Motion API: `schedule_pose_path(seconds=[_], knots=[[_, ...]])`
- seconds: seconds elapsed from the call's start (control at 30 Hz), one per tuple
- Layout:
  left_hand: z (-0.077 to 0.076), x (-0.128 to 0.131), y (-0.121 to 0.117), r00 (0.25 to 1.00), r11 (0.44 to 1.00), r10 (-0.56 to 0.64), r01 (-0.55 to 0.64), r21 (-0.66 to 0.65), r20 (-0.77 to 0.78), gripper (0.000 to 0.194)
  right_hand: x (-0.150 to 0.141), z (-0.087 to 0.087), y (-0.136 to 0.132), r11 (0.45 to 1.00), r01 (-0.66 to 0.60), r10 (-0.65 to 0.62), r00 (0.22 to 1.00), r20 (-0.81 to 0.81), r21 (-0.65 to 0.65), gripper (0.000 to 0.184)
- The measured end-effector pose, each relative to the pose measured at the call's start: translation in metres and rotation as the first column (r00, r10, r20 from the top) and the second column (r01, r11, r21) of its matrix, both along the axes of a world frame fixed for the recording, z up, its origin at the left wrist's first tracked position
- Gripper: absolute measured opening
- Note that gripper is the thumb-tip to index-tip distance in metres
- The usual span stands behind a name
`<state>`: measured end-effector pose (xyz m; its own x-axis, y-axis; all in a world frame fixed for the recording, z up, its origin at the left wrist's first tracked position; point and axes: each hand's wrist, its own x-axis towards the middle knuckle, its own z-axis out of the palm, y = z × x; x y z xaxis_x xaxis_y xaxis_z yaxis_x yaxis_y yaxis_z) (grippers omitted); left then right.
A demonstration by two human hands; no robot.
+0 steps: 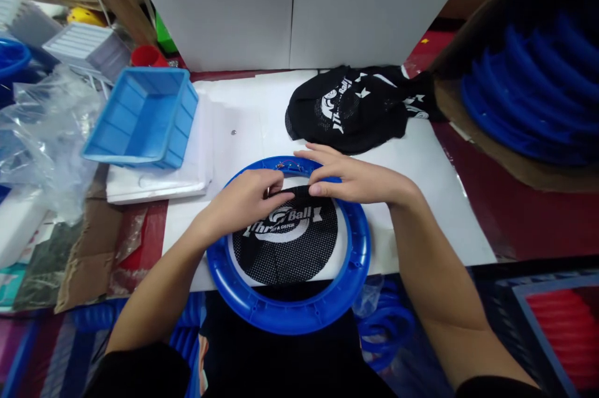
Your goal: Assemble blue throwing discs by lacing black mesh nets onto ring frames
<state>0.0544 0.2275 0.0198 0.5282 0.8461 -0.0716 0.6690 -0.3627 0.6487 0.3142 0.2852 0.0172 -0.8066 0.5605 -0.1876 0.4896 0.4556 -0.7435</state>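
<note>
One mesh disc [292,256], print [281,226] crosswise

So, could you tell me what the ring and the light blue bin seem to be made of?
The ring looks like glossy moulded plastic, given its highlights and ribbed channel. The light blue bin seems to be semi-matte plastic, judging by its moulded wall ribs.

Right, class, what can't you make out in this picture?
In the head view:
Black disc, far edge: partly behind left hand and right hand.
Carton, upper print: cut off by top edge.
Tiny bits on ring: too small to identify.
Red stack: cut off by right edge.
</note>
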Motion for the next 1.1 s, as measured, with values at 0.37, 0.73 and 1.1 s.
schedule_pose_path(seconds=[0.37,0.73,1.1], knots=[[-0.014,0.001,0.004,0.99,0.988,0.141,-0.14,0.072,-0.01,0.009,-0.013,-0.02,-0.003,0.966,0.222,-0.22,0.975,-0.031,0.134,0.03],[-0.021,0.001,0.006,0.999,0.979,-0.019,0.028,0.202,-0.044,0.025,-0.007,-0.019,0.008,0.969,0.243,-0.241,0.97,-0.032,0.053,0.031],[-0.02,0.003,0.005,0.978,0.986,0.108,-0.082,0.148,-0.179,0.024,-0.008,-0.021,0.009,0.934,0.354,-0.349,0.93,-0.114,0.034,0.021]])
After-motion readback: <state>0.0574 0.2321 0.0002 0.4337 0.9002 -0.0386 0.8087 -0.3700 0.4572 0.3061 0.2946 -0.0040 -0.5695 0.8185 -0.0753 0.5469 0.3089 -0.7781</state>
